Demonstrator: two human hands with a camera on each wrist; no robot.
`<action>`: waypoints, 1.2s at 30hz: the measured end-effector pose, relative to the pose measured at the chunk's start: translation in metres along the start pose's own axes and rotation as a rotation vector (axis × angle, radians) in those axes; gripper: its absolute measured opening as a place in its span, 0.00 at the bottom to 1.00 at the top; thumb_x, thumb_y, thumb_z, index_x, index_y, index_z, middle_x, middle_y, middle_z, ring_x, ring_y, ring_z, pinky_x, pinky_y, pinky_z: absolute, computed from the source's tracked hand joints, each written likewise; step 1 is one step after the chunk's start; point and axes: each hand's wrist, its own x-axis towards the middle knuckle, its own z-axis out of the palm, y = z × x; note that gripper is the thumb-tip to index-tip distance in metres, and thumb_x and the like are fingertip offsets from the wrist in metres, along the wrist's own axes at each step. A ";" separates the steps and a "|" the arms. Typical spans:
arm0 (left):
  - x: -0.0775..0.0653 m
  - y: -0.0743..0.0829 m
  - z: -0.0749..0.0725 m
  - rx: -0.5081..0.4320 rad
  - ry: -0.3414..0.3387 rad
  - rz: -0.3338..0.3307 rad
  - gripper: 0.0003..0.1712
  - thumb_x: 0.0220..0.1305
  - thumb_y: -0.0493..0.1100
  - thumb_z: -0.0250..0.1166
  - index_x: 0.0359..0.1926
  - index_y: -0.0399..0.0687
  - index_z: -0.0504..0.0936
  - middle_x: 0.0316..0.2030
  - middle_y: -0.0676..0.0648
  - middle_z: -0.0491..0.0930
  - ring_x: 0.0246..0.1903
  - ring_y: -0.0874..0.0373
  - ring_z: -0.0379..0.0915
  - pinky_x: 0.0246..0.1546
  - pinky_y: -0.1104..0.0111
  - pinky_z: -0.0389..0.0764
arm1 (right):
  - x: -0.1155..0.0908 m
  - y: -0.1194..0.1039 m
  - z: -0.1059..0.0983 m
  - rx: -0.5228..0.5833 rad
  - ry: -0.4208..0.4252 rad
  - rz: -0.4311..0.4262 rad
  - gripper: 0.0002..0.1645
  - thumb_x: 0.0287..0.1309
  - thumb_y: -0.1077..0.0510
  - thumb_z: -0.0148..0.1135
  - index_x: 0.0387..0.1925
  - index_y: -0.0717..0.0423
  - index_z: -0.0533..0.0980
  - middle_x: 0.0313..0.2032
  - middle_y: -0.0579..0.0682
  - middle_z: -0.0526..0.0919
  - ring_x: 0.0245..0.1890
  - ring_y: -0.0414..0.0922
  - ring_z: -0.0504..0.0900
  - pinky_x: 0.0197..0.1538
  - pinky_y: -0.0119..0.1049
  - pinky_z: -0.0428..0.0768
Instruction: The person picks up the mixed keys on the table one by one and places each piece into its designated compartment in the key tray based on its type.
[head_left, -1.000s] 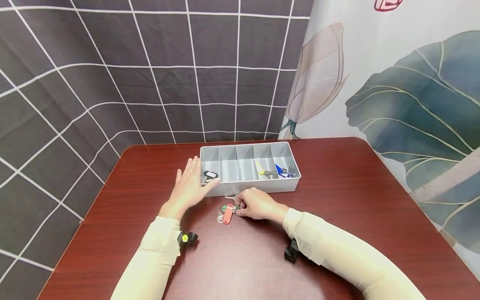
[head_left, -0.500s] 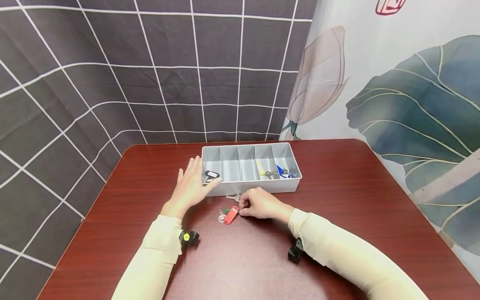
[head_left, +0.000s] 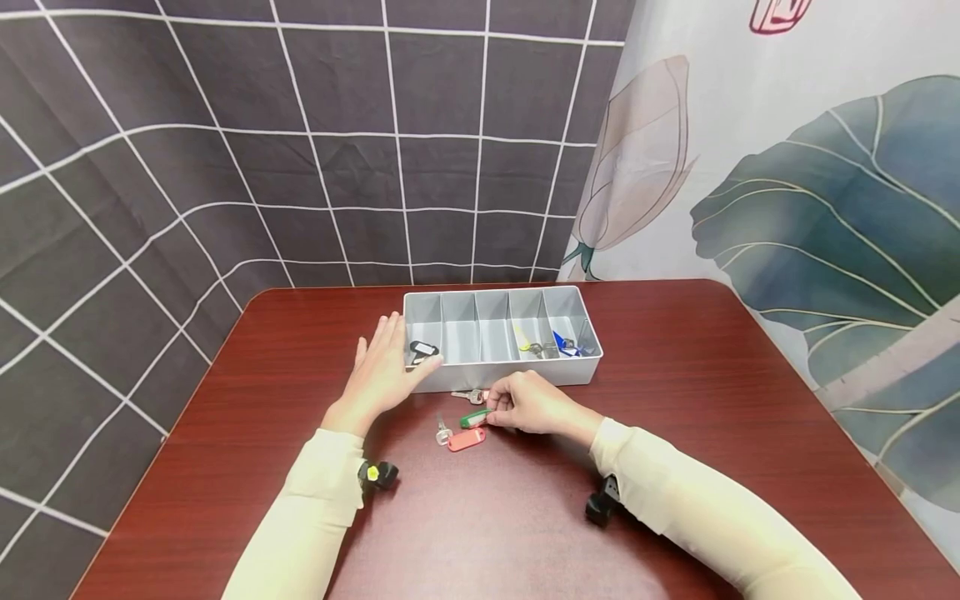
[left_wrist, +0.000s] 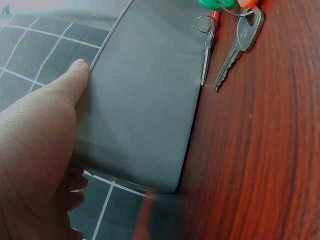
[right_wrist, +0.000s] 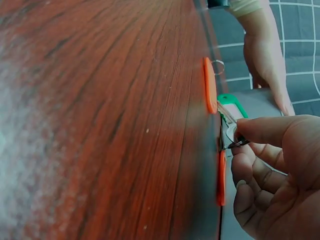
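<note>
My left hand (head_left: 384, 367) rests against the left end of a grey divided tray (head_left: 495, 373), fingers extended along its side. Its thumb (left_wrist: 75, 80) touches the tray's front rim. My right hand (head_left: 536, 404) pinches a key (right_wrist: 231, 134) on a ring between thumb and fingers. A green key tag (head_left: 474, 419) hangs from that key. On the table just in front lies a red key tag (head_left: 467, 440) with its key (head_left: 442, 432). Against the tray's front wall lies another key (head_left: 471, 397), whose red tag (right_wrist: 221, 177) is partly hidden by my right hand in the head view.
Black-tagged keys (head_left: 423, 350) lie in the tray's leftmost compartment. A yellow tag (head_left: 522, 338) with keys sits in the fourth, and a blue tag (head_left: 566, 343) with keys in the rightmost. The brown table (head_left: 480, 517) meets a gridded curtain (head_left: 337, 167) behind.
My right hand has shifted slightly right, drawing the green-tagged key out from under the red tag. The red tag has turned and now lies flat, nearly sideways. My left hand stays put.
</note>
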 end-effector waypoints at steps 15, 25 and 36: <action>0.000 0.000 0.001 0.000 0.000 0.001 0.65 0.53 0.83 0.45 0.74 0.38 0.48 0.74 0.41 0.46 0.74 0.47 0.37 0.67 0.41 0.42 | -0.009 0.000 -0.015 0.039 0.074 -0.015 0.06 0.50 0.58 0.71 0.23 0.46 0.80 0.15 0.35 0.77 0.16 0.32 0.75 0.25 0.28 0.75; 0.000 -0.001 0.001 0.000 0.002 0.005 0.66 0.52 0.83 0.45 0.74 0.37 0.48 0.74 0.41 0.46 0.74 0.47 0.37 0.67 0.41 0.43 | -0.012 0.003 -0.027 0.062 0.121 -0.017 0.06 0.50 0.56 0.73 0.24 0.44 0.81 0.17 0.35 0.77 0.19 0.33 0.74 0.27 0.30 0.74; -0.001 0.000 0.000 -0.001 -0.002 0.000 0.65 0.53 0.83 0.46 0.75 0.38 0.47 0.74 0.41 0.46 0.74 0.48 0.36 0.67 0.41 0.42 | -0.012 0.004 -0.041 0.127 0.154 0.009 0.06 0.50 0.57 0.73 0.24 0.45 0.81 0.18 0.37 0.78 0.21 0.36 0.73 0.26 0.30 0.72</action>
